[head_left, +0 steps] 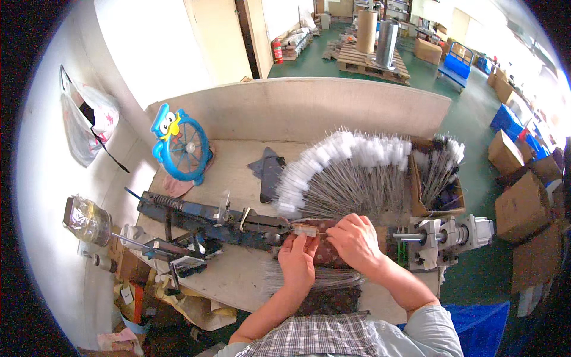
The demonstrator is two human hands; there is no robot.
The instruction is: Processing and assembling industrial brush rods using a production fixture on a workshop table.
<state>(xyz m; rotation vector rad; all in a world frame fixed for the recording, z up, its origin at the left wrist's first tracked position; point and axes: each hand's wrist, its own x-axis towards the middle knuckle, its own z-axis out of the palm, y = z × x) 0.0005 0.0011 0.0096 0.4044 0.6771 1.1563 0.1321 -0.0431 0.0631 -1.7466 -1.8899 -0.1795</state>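
Now, left hand (297,262): grip closed round pale block (306,229) — seemingly steadying it
Right hand (357,243): just beside — grip's closure unclear

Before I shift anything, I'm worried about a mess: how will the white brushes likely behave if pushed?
The brushes are probably light individually, their stems being thin as wire. They may splay or snag, since the stems fan out and overlap. The heads look fluffy, so would probably squash.
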